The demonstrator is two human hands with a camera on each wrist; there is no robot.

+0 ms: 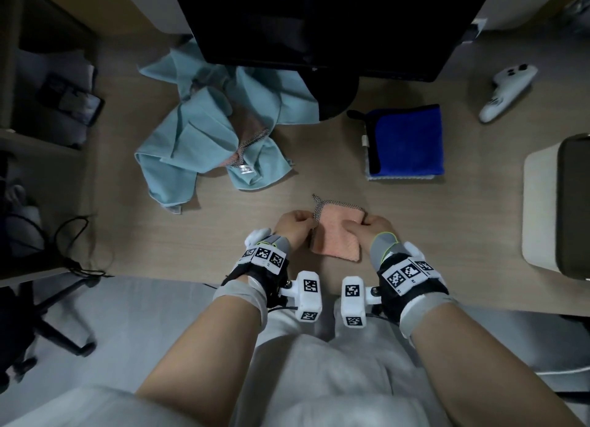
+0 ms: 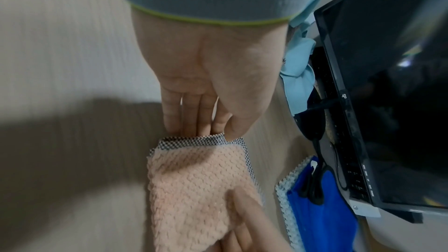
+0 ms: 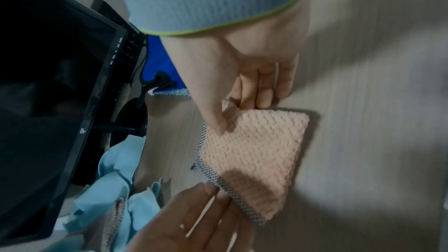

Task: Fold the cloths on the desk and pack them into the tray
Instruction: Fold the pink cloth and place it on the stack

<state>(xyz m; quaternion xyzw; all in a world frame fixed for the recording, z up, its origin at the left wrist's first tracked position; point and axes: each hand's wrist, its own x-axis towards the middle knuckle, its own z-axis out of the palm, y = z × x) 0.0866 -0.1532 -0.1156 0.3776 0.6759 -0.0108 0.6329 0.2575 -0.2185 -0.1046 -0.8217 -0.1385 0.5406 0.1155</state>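
A small pink textured cloth with checkered trim lies folded near the desk's front edge. My left hand pinches its trimmed left edge; in the left wrist view the thumb and fingers close on the trim of the pink cloth. My right hand pinches its far right corner, and in the right wrist view the thumb presses on the pink cloth. Further back, a heap of light blue cloths lies crumpled on the left and a folded dark blue cloth on the right. The tray sits at the right edge.
A dark monitor stands at the back, its base between the light blue heap and the blue cloth. A white game controller lies at back right. Cables and a chair base are on the left.
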